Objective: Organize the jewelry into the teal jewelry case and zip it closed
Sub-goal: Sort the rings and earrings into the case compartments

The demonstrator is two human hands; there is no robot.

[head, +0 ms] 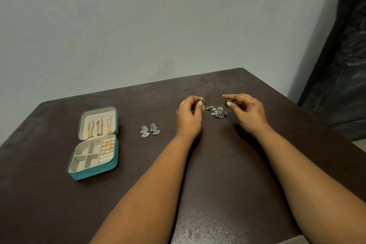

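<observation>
Hands are out over the far middle of the dark brown table [217, 174], each busy with a small piece of jewelry. The left hand [189, 114] pinches a gold-and-green earring [203, 104] between thumb and fingertips, its other fingers curled in; the right hand [248, 112] pinches a small dark green piece [226, 103] at its thumb tip, with the forefinger stretched out toward the left — what exactly this piece is, I cannot tell. Between the two hands, on the table, lies a cluster of silver earrings [216, 111]. A second pair of silver earrings [150, 130] lies apart to the left, between the left hand and the teal jewelry case [115, 161]. That case sits open and flat near the table's left side: gold chains [99, 128] hang in its lid half, gold rings [109, 145] are tucked into the ring rolls of the lower half, and the cream compartments beside the rings hold nothing. Behind the table stands a pale grey wall [138, 25].
</observation>
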